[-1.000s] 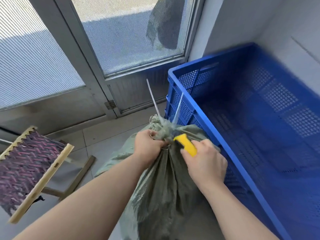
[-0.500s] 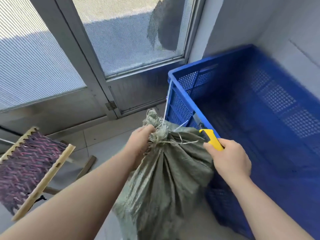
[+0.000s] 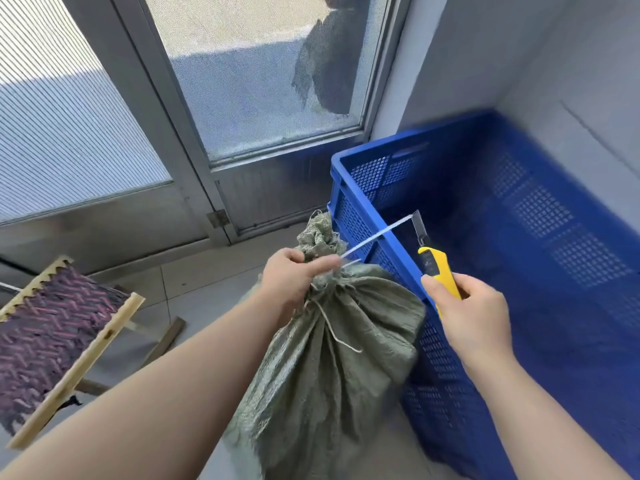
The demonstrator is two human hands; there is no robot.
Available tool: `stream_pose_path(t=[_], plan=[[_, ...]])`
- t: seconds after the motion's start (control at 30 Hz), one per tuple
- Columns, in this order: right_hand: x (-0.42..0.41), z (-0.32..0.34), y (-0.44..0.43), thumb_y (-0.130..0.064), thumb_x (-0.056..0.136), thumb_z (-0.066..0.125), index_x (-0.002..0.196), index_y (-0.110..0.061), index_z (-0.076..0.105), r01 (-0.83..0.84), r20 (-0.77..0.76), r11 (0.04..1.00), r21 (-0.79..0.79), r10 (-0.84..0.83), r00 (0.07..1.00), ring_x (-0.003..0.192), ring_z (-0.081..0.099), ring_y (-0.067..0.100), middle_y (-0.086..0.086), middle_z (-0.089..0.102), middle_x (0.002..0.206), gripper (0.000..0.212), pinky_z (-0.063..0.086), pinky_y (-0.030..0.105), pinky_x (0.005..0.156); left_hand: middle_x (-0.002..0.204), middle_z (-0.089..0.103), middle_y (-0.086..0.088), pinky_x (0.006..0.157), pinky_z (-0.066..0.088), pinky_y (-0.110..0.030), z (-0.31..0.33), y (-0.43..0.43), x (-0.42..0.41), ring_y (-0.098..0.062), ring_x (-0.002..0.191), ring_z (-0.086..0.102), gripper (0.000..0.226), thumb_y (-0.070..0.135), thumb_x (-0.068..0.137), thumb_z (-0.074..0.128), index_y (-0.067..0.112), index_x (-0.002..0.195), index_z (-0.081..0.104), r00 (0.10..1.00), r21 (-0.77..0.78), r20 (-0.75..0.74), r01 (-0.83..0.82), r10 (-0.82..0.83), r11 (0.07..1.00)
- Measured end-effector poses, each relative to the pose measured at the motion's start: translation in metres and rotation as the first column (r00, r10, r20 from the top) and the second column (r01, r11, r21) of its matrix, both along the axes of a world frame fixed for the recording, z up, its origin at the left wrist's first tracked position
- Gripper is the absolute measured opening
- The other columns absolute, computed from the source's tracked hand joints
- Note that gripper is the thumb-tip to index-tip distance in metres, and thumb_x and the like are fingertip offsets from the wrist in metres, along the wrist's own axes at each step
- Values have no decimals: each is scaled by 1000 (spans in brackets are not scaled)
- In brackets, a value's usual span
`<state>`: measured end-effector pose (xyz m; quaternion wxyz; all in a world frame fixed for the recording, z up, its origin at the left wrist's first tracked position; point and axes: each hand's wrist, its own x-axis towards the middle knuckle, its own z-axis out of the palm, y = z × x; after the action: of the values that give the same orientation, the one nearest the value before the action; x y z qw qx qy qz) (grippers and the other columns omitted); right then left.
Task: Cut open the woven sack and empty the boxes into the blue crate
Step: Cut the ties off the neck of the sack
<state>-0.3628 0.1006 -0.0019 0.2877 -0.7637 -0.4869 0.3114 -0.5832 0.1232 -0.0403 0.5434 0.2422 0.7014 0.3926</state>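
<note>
A grey-green woven sack [image 3: 332, 358] stands on the floor, its neck bunched and tied with string. My left hand [image 3: 289, 277] grips the bunched neck. My right hand [image 3: 465, 310] holds a yellow utility knife [image 3: 437, 271] with its blade out, raised over the rim of the blue crate [image 3: 381, 244]. A white plastic strip [image 3: 377, 237] runs taut from the sack's neck up to the blade tip. The blue crate stands to the right of the sack, and nothing shows inside it. No boxes are visible; the sack hides its contents.
A folding stool with a purple woven seat [image 3: 52, 337] stands at the left. A glass door with a metal frame [image 3: 194, 143] is ahead. A grey wall [image 3: 554, 64] backs the crate on the right. Tiled floor [image 3: 207, 271] lies between stool and sack.
My right hand has pulled the knife away from the sack's neck, up and to the right over the crate rim. The white strip now stretches from the neck to the blade.
</note>
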Motion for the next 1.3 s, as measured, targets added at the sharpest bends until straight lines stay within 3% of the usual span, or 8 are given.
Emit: stream_pose_path(t=[0.13, 0.3, 0.37, 0.47, 0.6, 0.7, 1.07, 1.3], plan=[[-4, -7, -1, -46, 79, 67, 74, -10, 66, -16, -52, 999, -30, 14, 999, 55, 42, 18, -1, 48, 56, 37, 37, 36, 58, 55, 41, 0, 42, 31, -23, -1, 5, 6, -11, 44, 35, 51, -4, 66, 78, 19, 59, 33, 986, 97, -123, 122, -109, 988], [-15, -13, 0, -42, 78, 68, 78, -6, 67, -8, -206, 998, -61, -5, 979, 58, 42, 16, 0, 49, 62, 37, 35, 33, 58, 68, 70, 4, 51, 43, -18, -1, 0, -3, -12, 59, 56, 43, -20, 77, 52, 17, 67, 69, 992, 125, -40, 126, -122, 984], [-22, -14, 1, -38, 80, 69, 70, -4, 61, -20, -257, 997, -73, 0, 966, 56, 36, 15, -5, 42, 56, 37, 30, 31, 55, 80, 73, 8, 61, 41, -24, 0, -1, -1, -16, 73, 56, 49, -19, 78, 45, 19, 81, 75, 987, 121, -9, 158, -158, 980], [-34, -14, 3, -38, 81, 68, 61, -15, 53, -45, -295, 992, -119, 8, 956, 52, 31, 14, -12, 33, 43, 35, 28, 31, 55, 61, 64, 8, 46, 39, -16, 9, 0, 5, -8, 49, 51, 26, 1, 85, 54, 10, 98, 75, 992, 100, 54, 109, -115, 989], [-48, -19, 10, -49, 74, 72, 64, -11, 59, -37, -344, 985, -167, -23, 939, 56, 41, 16, -12, 43, 49, 42, 35, 35, 60, 67, 69, -3, 58, 51, -21, 6, 5, 8, -12, 56, 59, 25, 34, 82, 70, 10, 76, 75, 988, 36, 155, 4, -9, 999], [-57, -17, 20, -53, 75, 71, 76, -9, 70, -4, -379, 986, -169, -62, 923, 69, 57, 17, -4, 64, 68, 44, 44, 35, 71, 75, 72, -14, 80, 58, -44, 6, 8, 12, -22, 68, 64, 14, 22, 71, 82, 10, 71, 75, 989, 51, 136, 45, -51, 998], [-65, -12, 35, -18, 57, 90, 74, -13, 63, -194, -478, 944, -268, 44, 877, 65, 65, 19, -1, 66, 64, 32, 54, 34, 65, 119, 66, -2, 104, 46, -38, -2, 5, 9, -17, 112, 62, 40, 9, 59, 84, 28, 91, 72, 972, 142, -69, 232, -224, 962], [-60, -22, 35, -5, 72, 78, 81, -18, 61, -105, -399, 977, -185, 23, 917, 69, 58, 15, 2, 65, 79, 23, 41, 22, 56, 101, 67, -2, 78, 53, -39, -5, 3, 4, -19, 75, 60, 38, -12, 68, 65, 23, 81, 69, 983, 179, 46, 169, -180, 969]])
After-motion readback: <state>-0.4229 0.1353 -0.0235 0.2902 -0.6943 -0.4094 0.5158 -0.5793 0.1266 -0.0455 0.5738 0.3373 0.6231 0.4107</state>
